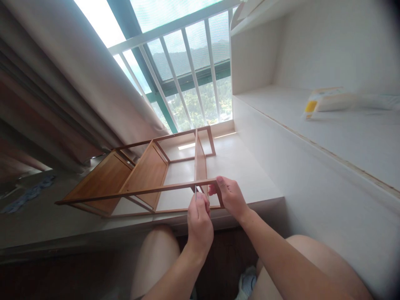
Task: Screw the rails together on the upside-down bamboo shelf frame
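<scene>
A brown wooden shelf rack point(146, 189) lies on its side on the white window ledge, its board panels standing between long thin rails. My left hand point(200, 221) is closed around a thin metal tool point(196, 191), which looks like a hex key; most of it is hidden in the fingers. The tool's tip meets the near rail, by the joint of the end panel. To the right, my right hand point(231, 196) grips the rack's near corner, thumb on top of the rail and fingers curled underneath.
Behind the rack are a window with white railings point(193, 75) and a long curtain point(78, 83) on the left. A white built-in shelf point(281, 102) on the right holds a blurred pack with a yellow patch point(328, 102). My knees are close to the ledge's front edge.
</scene>
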Action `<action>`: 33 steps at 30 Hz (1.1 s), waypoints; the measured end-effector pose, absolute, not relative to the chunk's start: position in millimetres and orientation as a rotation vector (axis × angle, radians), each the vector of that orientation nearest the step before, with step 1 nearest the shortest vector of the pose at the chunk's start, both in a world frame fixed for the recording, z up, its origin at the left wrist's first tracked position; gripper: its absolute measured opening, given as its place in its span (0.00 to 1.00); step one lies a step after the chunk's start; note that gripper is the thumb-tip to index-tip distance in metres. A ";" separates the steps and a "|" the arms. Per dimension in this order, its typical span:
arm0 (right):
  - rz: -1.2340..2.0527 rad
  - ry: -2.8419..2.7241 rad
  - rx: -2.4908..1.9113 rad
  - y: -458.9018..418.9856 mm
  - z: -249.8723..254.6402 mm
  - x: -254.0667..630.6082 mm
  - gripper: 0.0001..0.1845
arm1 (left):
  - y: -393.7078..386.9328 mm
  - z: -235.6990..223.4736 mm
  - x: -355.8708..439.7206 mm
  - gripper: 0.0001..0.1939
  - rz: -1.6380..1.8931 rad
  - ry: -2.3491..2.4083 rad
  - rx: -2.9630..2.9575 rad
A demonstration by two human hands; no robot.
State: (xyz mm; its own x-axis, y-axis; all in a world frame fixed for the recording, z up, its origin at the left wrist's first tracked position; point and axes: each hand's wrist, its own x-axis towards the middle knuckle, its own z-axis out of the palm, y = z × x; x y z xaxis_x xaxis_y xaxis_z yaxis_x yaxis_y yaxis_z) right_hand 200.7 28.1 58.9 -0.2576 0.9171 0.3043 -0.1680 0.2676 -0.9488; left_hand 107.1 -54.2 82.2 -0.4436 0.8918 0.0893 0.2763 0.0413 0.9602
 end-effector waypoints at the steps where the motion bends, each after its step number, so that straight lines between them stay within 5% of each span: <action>1: 1.241 -1.436 -0.750 27.9 58.7 200.6 0.32 | -54.5 83.3 107.7 0.19 1.425 1.802 1.210; 19: 1.130 -1.343 -0.743 27.7 48.0 186.0 0.29 | -54.0 94.4 108.0 0.18 1.324 1.889 1.187; 26: 1.128 -1.398 -0.776 28.9 52.4 192.2 0.31 | -53.3 119.4 89.6 0.24 0.997 1.614 0.996; 33: 0.556 -1.414 -0.867 13.7 60.3 200.5 0.13 | -41.1 135.4 59.9 0.25 0.752 1.617 1.219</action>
